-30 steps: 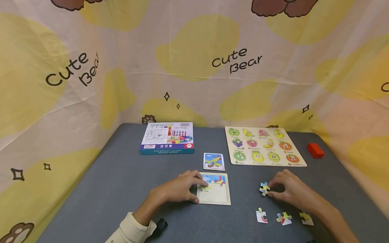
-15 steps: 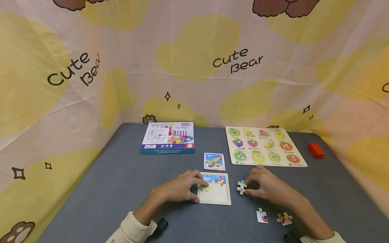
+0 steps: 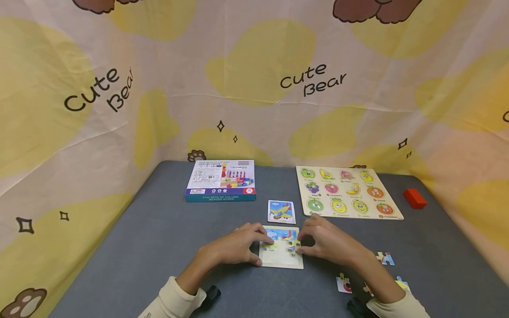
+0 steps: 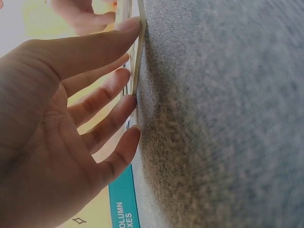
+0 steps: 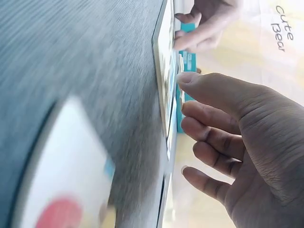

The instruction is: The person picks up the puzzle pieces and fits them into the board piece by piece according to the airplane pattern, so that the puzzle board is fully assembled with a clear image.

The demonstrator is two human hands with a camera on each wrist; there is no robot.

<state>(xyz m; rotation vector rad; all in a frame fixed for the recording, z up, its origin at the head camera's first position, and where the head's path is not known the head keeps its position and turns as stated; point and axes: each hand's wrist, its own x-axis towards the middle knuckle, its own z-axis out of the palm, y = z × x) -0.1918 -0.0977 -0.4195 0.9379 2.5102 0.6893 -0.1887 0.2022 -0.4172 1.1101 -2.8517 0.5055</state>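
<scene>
My right hand (image 3: 328, 240) pinches a yellow-and-blue jigsaw piece (image 3: 293, 247) between thumb and index finger, at the right side of the wooden puzzle tray (image 3: 280, 264). In the right wrist view the piece shows edge-on at the fingertips, close over the tray. My left hand (image 3: 238, 245) rests at the tray's left side: the thumb touches the near-left edge and the index fingertip lies over a yellow piece (image 3: 270, 247) in the tray. In the left wrist view its other fingers spread loosely along the tray's edge. Sky-blue pieces (image 3: 278, 233) fill the tray's back row.
A picture card with an airplane (image 3: 281, 212) lies behind the tray. Loose pieces (image 3: 343, 283) lie on the grey table at the right, some partly behind the right forearm. Farther back are a beaded-column box (image 3: 220, 181), a fruit puzzle board (image 3: 350, 192) and a red block (image 3: 415, 198).
My right hand has carried the pinched jigsaw piece left, from beside the loose pieces to over the tray's right side. The left hand has stayed in place on the tray.
</scene>
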